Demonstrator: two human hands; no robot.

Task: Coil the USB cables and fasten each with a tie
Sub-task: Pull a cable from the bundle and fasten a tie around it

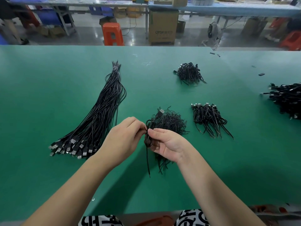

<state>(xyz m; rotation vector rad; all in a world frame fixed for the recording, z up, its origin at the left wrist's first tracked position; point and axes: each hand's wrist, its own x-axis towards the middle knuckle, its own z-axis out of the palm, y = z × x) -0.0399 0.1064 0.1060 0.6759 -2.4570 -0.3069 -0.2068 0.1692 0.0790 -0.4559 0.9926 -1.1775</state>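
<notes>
One coiled USB cable (148,136) is being held up between the two hands, just above the green table (48,176), its loops bunched into a narrow hank and its free tail hanging straight down below the fingers. The right hand (166,144) is pinching the hank from the right, thumb tip on top and fingers curling underneath it. The left hand (125,137) is closing on the same coil from the left, fingertips pressed together at the loops; whether a tie is already between them cannot be told.

Judging by this, the step in hand is binding the coil. To do it well, the right hand's pinch should be keeping the loops flat and even while the left is working a tie round the middle, twisting it snug so no loop is slipping out, and the dangling tail should be tucked in first.

Just beyond the fingers, the pile of loose ties (169,123) is lying within easy reach. Left of the left hand, the bundle of uncoiled cables (97,118) is waiting. Right of the right hand and farther off, finished coils (210,118) are sitting in heaps.
</notes>
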